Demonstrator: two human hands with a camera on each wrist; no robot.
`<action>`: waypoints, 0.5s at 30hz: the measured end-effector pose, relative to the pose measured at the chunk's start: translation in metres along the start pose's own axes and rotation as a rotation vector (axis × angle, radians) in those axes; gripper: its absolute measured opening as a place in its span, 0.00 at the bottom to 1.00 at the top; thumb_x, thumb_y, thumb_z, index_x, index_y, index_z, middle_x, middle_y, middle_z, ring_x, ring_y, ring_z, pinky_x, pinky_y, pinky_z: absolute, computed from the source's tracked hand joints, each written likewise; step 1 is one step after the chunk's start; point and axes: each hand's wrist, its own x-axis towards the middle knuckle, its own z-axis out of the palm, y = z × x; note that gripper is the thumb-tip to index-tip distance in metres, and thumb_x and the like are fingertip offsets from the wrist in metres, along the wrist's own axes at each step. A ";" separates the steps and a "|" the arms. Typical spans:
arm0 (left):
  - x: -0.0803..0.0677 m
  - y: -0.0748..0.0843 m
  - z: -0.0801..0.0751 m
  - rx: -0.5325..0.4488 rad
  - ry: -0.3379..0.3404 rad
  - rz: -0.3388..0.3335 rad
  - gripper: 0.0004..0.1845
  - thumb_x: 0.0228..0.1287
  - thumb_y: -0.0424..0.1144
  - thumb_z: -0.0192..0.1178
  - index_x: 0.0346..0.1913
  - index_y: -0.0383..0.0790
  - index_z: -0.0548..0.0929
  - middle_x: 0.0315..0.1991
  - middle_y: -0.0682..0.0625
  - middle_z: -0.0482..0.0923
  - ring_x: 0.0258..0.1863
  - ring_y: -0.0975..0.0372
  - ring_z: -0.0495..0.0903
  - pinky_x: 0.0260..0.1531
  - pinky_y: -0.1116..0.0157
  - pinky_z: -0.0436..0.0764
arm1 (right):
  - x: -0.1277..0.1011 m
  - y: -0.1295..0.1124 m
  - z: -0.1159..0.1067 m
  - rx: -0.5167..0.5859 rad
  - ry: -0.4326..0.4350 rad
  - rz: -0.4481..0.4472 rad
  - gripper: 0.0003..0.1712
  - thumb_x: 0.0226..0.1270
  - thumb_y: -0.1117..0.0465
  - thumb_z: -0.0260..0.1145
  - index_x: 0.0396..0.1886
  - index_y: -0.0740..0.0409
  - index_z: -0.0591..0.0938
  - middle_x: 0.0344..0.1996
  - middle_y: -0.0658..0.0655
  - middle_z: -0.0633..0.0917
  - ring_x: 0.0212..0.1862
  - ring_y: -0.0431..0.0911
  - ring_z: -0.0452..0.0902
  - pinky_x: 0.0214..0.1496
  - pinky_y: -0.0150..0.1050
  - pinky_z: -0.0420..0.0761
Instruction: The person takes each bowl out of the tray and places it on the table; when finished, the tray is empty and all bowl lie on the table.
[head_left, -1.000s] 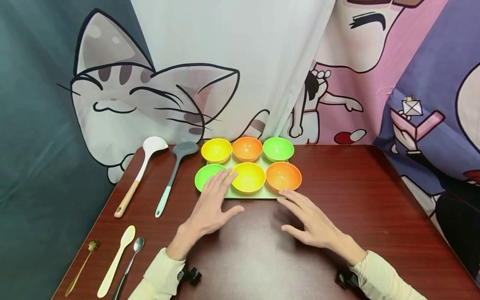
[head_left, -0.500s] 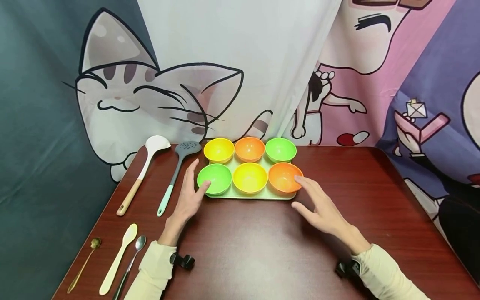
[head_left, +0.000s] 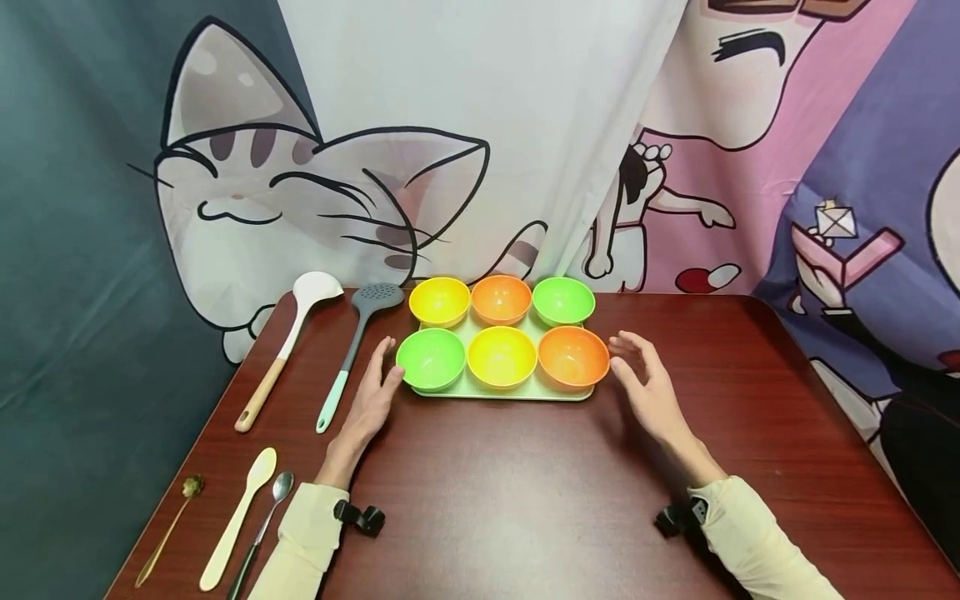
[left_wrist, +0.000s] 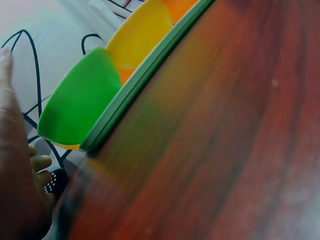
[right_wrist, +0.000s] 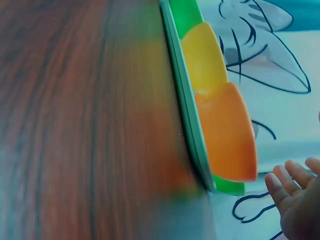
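Note:
A light green tray (head_left: 525, 392) sits at the back middle of the dark red table (head_left: 525, 500) and carries six bowls. The front row is green (head_left: 431, 358), yellow (head_left: 501, 356) and orange (head_left: 573, 357). My left hand (head_left: 388, 367) lies at the tray's left end with straight fingers, thumb next to the green bowl (left_wrist: 80, 100). My right hand (head_left: 626, 358) is at the right end, fingers relaxed beside the orange bowl (right_wrist: 227, 132). Neither hand holds anything. The wrist views show the tray's rim (left_wrist: 140, 82) close to each hand.
Left of the tray lie a white ladle with a wooden handle (head_left: 288, 342) and a grey slotted spoon (head_left: 352, 350). At the front left corner lie a small gold spoon (head_left: 168, 529), a cream spoon (head_left: 238, 517) and a metal spoon (head_left: 262, 525). Cartoon cloth hangs behind.
Both hands have moved from the tray's front edge outward and away from me, the left to its left end, the right to its right end. The tray and bowls stay put.

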 end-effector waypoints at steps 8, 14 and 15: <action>0.001 -0.004 -0.002 0.211 -0.064 -0.061 0.48 0.66 0.56 0.61 0.80 0.44 0.50 0.80 0.44 0.49 0.81 0.49 0.42 0.79 0.44 0.42 | 0.012 0.017 0.007 0.199 0.147 0.151 0.25 0.78 0.62 0.55 0.67 0.74 0.66 0.51 0.46 0.81 0.58 0.42 0.78 0.56 0.24 0.80; 0.003 -0.004 0.000 0.326 -0.128 -0.079 0.58 0.51 0.64 0.72 0.80 0.48 0.52 0.80 0.44 0.50 0.81 0.50 0.40 0.79 0.45 0.39 | 0.016 0.026 0.014 0.350 0.227 0.279 0.16 0.78 0.58 0.56 0.60 0.58 0.73 0.49 0.47 0.83 0.52 0.40 0.81 0.52 0.27 0.83; 0.002 -0.004 0.000 0.337 -0.132 -0.076 0.59 0.50 0.64 0.73 0.80 0.48 0.53 0.80 0.44 0.51 0.81 0.51 0.40 0.79 0.45 0.39 | 0.016 0.027 0.015 0.370 0.234 0.298 0.15 0.78 0.57 0.56 0.59 0.56 0.73 0.49 0.48 0.83 0.51 0.39 0.82 0.52 0.27 0.83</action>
